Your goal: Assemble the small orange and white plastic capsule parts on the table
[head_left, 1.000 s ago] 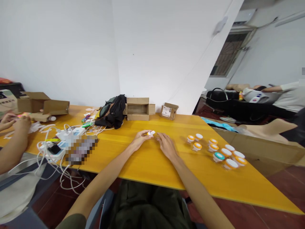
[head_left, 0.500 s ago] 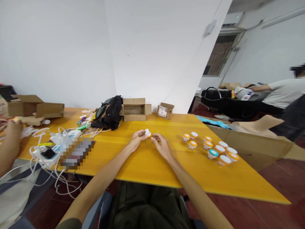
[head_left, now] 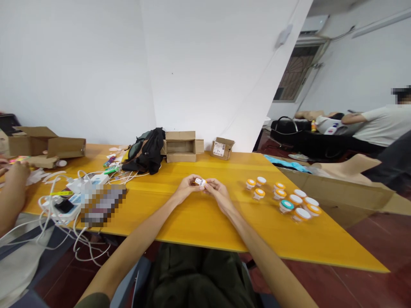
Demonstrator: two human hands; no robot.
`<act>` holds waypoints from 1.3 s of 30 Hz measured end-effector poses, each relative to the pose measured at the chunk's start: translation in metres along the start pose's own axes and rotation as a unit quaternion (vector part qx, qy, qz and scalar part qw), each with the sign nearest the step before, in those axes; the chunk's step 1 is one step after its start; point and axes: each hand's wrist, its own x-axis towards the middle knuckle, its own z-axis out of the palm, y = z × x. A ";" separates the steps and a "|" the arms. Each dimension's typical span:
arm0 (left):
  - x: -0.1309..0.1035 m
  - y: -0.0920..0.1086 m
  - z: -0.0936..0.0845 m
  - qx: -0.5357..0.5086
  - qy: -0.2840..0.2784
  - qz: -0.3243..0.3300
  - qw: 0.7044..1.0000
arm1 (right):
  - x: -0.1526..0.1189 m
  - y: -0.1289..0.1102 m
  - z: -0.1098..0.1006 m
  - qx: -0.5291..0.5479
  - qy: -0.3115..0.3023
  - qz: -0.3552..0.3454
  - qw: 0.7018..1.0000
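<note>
A small white piece with dark marks and a bit of orange [head_left: 201, 182] is held up above the table between my two hands; its exact kind is too small to tell. My left hand [head_left: 188, 187] has its fingers closed around the left side of it. From the other side, my right hand [head_left: 218, 191] pinches its right end. Several small clear jars [head_left: 301, 214] with orange, white and teal lids stand in a loose group to the right of my hands, among them one with a teal lid [head_left: 287, 205].
An open cardboard box [head_left: 181, 157] and a smaller box [head_left: 222, 149] stand at the wall. A dark backpack [head_left: 149, 152] lies left of them. Tangled white cables, a power strip [head_left: 72, 205] and a co-worker's arm [head_left: 14, 192] occupy the left. Another person [head_left: 385, 126] is at the far right.
The small white piece has tipped from upright to lying sideways. My right hand has come in closer and now grips its end.
</note>
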 end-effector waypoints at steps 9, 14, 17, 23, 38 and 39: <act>0.000 -0.002 -0.003 0.086 -0.021 0.047 0.995 | 0.000 -0.001 -0.004 -0.013 -0.025 0.073 0.997; 0.001 -0.003 -0.004 0.072 -0.009 0.034 0.997 | 0.000 -0.001 -0.004 0.002 -0.020 0.055 0.998; 0.001 -0.004 -0.004 0.059 0.001 0.026 0.998 | 0.000 -0.001 -0.004 0.001 -0.030 0.040 0.999; 0.001 -0.003 -0.004 0.060 -0.008 0.026 0.998 | 0.000 -0.001 -0.006 -0.022 -0.057 0.072 0.996; -0.001 -0.002 -0.001 0.054 -0.011 0.020 0.998 | 0.000 0.001 -0.006 -0.014 -0.063 0.081 0.995; -0.001 -0.001 -0.001 0.057 -0.013 0.021 0.998 | 0.001 0.002 -0.006 -0.016 -0.066 0.088 0.994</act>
